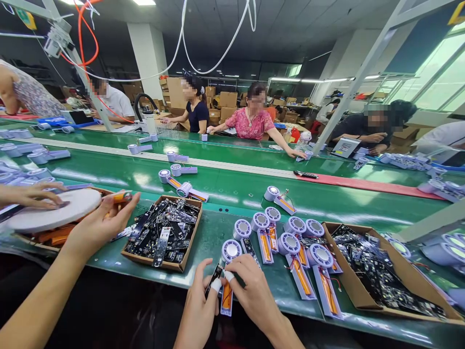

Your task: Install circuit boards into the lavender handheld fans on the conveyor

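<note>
The left hand [198, 305] and right hand [254, 291], fingertips pressed together, two in white cots, pinch a black circuit board [213, 280] above an orange battery [226, 298] on a lilac housing [231, 251], on the green conveyor belt [232, 203]. Seven more housings [295, 225] sit just right. A left cardboard tray [160, 264] and a right cardboard tray [348, 291] hold heaped boards.

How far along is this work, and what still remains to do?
Apparently done: several lilac units with orange batteries lie on the green belt. In hand: the left hand and right hand hold a black circuit board at one unit's orange battery. Left: the cardboard trays hold many more boards.
</note>
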The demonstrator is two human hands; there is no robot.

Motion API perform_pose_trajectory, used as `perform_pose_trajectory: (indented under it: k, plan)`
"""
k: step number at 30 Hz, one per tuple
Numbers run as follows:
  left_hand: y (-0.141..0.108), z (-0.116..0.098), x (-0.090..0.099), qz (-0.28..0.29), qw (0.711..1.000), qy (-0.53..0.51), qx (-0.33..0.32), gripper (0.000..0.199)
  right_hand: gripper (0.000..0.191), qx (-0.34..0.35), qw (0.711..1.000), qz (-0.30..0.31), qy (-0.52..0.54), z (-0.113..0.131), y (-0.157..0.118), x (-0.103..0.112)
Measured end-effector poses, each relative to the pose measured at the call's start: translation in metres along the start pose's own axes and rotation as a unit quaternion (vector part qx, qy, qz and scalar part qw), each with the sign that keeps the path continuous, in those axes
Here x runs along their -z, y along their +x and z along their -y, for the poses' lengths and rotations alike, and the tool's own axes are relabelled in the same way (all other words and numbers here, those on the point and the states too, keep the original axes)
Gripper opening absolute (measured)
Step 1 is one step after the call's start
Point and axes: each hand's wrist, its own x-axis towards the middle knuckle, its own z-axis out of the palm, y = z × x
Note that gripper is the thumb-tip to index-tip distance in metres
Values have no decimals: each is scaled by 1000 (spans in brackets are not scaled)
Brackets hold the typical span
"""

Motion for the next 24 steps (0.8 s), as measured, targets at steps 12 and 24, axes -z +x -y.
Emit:
perform_pose_trajectory:
  k: [12, 24]
  plan:
    - [1, 1, 2, 25, 999, -11, -19, 35, 17, 18, 995, -17, -99, 5, -1, -7]
    - [8, -16, 21, 96, 993, 55, -52, 33, 25, -3, 996, 83, -12, -4, 3, 6]
